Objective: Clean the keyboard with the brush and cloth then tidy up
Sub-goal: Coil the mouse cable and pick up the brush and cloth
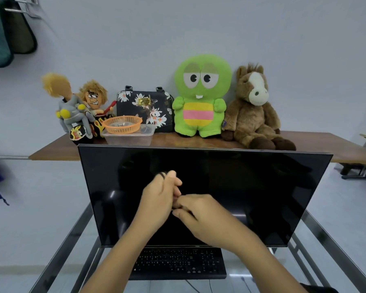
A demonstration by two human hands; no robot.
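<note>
Both hands are raised together before the dark monitor point(205, 187). The left hand point(161, 199) is loosely curled with something small and dark at its fingertips; the right hand point(201, 212) pinches at the left's fingers. What they hold I cannot tell.

The black keyboard point(179, 264) lies below and nearer than both hands, beneath the monitor's lower edge, its long axis running left to right. Neither hand looks closer. Its key legends are too small to read.

Across the middle of the frame, a wooden shelf point(317, 145) carries a row: motorbike rider dolls point(78, 106) at left, an orange basket point(123, 124) sitting in a clear plastic tub point(129, 139), a floral handbag point(144, 106), a green plush point(201, 96), a brown horse plush point(254, 111). Below, a dark monitor point(251, 193) fills the centre. Upper left, cloths point(0, 37) hang on a rail.
</note>
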